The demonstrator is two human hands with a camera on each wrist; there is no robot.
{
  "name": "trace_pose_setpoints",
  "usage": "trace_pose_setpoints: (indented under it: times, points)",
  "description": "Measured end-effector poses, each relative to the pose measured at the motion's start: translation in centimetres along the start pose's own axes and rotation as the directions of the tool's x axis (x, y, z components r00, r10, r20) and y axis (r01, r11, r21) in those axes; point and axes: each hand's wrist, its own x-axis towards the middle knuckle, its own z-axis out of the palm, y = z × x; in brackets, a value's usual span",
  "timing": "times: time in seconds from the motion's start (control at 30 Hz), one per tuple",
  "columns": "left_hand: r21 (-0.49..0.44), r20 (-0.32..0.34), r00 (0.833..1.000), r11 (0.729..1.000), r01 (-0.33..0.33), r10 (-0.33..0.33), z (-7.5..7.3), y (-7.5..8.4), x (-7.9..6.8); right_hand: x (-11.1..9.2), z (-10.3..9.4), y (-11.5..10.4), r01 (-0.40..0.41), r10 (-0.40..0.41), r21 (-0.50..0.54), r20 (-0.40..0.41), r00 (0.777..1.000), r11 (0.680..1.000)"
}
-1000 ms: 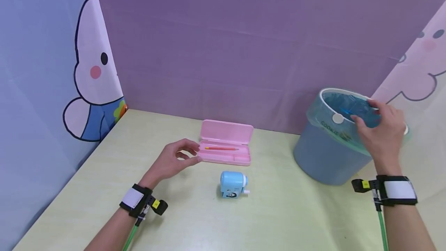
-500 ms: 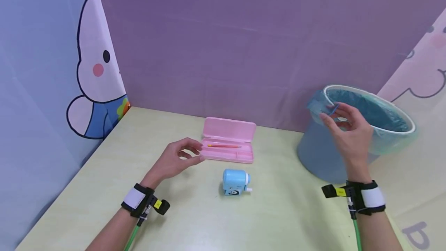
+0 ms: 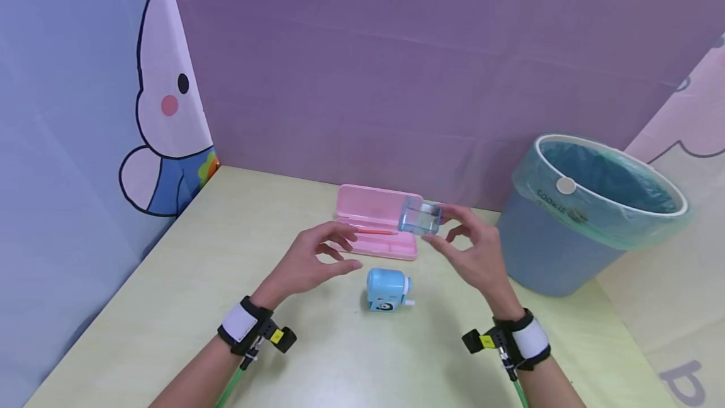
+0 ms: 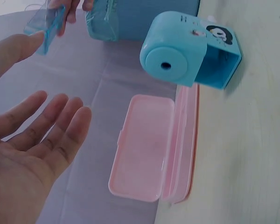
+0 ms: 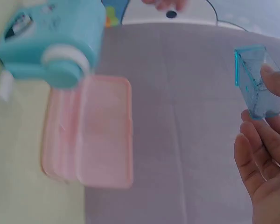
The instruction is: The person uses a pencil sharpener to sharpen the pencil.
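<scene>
My right hand [image 3: 472, 250] pinches a clear blue plastic shavings drawer [image 3: 420, 216] between thumb and fingers, held in the air in front of the open pencil case. In the right wrist view the drawer [image 5: 259, 81] looks transparent and box-shaped. My left hand [image 3: 311, 260] hovers with fingers loosely bent and holds nothing, left of a blue pencil sharpener [image 3: 386, 289]. The sharpener stands on the table with its crank to the right; in the left wrist view the sharpener [image 4: 186, 51] has a hollow drawer slot and a pencil hole.
Behind the sharpener lies an open pink pencil case [image 3: 378, 201] with a red pencil [image 3: 376, 232] in it. A blue-grey bin [image 3: 557, 250] with a translucent liner stands at the right. A purple backdrop [image 3: 362, 68] rises behind the table [image 3: 351, 357].
My right hand has moved left from over the bin to near the pencil case, carrying the drawer. The left hand has shifted slightly right in view.
</scene>
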Motion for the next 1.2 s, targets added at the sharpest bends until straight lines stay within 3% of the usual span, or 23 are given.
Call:
trace_pose_setpoints:
  times: [0.27, 0.57, 0.67, 0.83, 0.97, 1.07, 1.2]
  points:
    - [-0.011, -0.013, 0.997, 0.997, -0.079, 0.079, 1.0, 0.0, 0.5, -1.6, 4.1, -0.6, 0.002, -0.020, 0.112, 0.159, 0.987, 0.994]
    - [0.052, -0.010, 0.998, 0.997, -0.059, 0.059, 0.7, -0.1, -0.2, -2.2, 6.2, -0.4, -0.037, -0.020, 0.211, 0.261, 0.965, 0.977]
    - [0.067, -0.012, 1.000, 0.997, -0.025, 0.026, 0.2, -0.4, -0.5, -2.3, 6.5, 0.6, -0.065, -0.001, 0.214, 0.295, 0.955, 0.975]
    - [0.105, -0.038, 0.996, 0.991, 0.085, -0.081, -1.1, -1.5, -1.1, -2.9, 6.6, 4.1, -0.096, 0.040, 0.145, 0.346, 0.937, 0.985]
    - [0.122, -0.062, 0.979, 0.972, 0.202, -0.195, -1.7, -2.8, -2.0, -3.7, 6.3, 5.7, -0.138, 0.104, 0.048, 0.439, 0.893, 0.989]
    - [0.130, -0.053, 0.968, 0.959, 0.250, -0.245, -1.7, -3.9, -2.7, -4.5, 6.5, 6.4, -0.145, 0.119, 0.014, 0.502, 0.857, 0.989]
    - [0.144, -0.033, 0.964, 0.953, 0.267, -0.265, -1.4, -4.9, -3.3, -5.2, 7.1, 6.9, -0.129, 0.101, 0.017, 0.533, 0.840, 0.991]
